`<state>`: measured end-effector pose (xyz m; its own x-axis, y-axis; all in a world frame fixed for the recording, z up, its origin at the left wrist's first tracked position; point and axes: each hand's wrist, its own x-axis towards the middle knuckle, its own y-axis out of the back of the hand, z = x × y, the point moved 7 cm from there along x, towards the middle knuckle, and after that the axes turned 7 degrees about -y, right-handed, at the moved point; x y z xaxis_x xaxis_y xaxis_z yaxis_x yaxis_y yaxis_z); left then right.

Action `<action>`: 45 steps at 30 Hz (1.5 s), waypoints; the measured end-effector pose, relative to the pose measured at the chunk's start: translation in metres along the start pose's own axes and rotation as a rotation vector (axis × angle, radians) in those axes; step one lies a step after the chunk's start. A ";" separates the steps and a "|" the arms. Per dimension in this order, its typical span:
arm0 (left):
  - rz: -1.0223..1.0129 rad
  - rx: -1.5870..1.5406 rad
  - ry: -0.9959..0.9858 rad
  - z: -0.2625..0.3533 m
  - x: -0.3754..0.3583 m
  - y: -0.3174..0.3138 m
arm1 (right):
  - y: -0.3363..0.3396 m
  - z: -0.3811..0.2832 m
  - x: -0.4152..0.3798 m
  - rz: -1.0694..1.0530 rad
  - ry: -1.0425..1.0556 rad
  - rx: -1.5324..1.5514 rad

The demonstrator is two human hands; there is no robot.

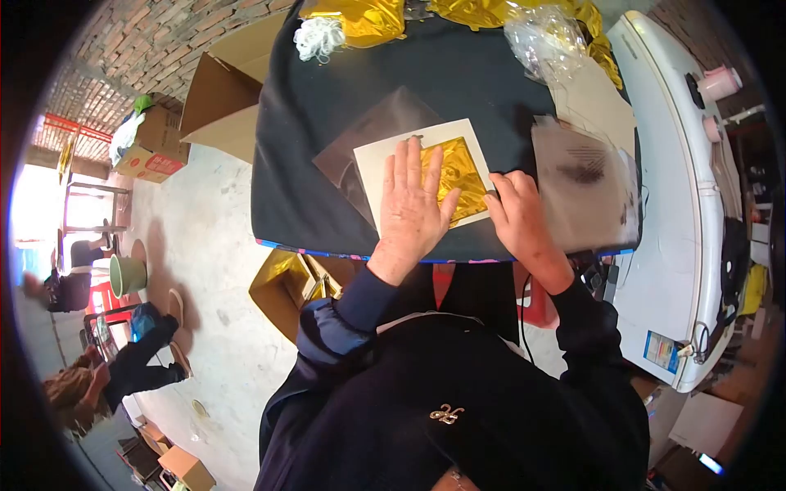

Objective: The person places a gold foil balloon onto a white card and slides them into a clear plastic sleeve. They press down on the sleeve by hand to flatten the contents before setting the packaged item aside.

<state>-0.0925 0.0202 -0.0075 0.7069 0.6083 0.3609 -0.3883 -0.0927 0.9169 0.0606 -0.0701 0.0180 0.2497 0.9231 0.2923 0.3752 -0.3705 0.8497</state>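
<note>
My left hand lies flat, fingers stretched out, on a white card and the left part of a crinkled gold foil sheet. The foil covers much of the card's right side. At the card's right edge, my right hand has its fingers bent together around a small dark thing, mostly hidden by the fingers. Under the card, a clear plastic sheet sticks out to the left and above. A dark mark shows at the card's top edge, above my left fingertips.
A dark cloth covers the table. Clear sheets are stacked at right; gold foil, white string and crumpled plastic lie at the back. A white appliance stands right, a box below left. People sit further left.
</note>
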 end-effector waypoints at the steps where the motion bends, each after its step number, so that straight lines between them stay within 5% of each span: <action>1: 0.003 0.001 0.004 0.000 0.000 0.000 | -0.003 0.003 0.000 0.002 -0.015 0.016; 5: 0.002 -0.018 0.011 0.000 0.000 0.001 | -0.008 0.007 0.003 -0.042 -0.052 0.007; 11: 0.021 -0.050 0.013 0.000 0.001 0.003 | -0.003 -0.039 0.042 0.024 0.332 0.114; 15: 0.006 -0.051 0.019 0.000 0.001 0.001 | -0.030 -0.044 0.083 -0.186 -0.010 0.670; 19: -0.015 -0.051 0.028 -0.001 0.001 0.000 | -0.073 -0.023 0.092 -0.119 -0.345 1.186; 32: 0.019 -0.075 0.049 -0.024 -0.025 0.018 | -0.068 -0.046 0.081 -0.027 -0.041 0.581; 45: -0.052 -0.131 0.087 -0.036 -0.047 0.031 | -0.075 -0.064 0.078 0.026 0.160 0.323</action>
<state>-0.1597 0.0172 -0.0023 0.6760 0.6764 0.2922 -0.4306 0.0409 0.9016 -0.0052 0.0365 0.0049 0.1299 0.9077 0.3989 0.6394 -0.3842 0.6660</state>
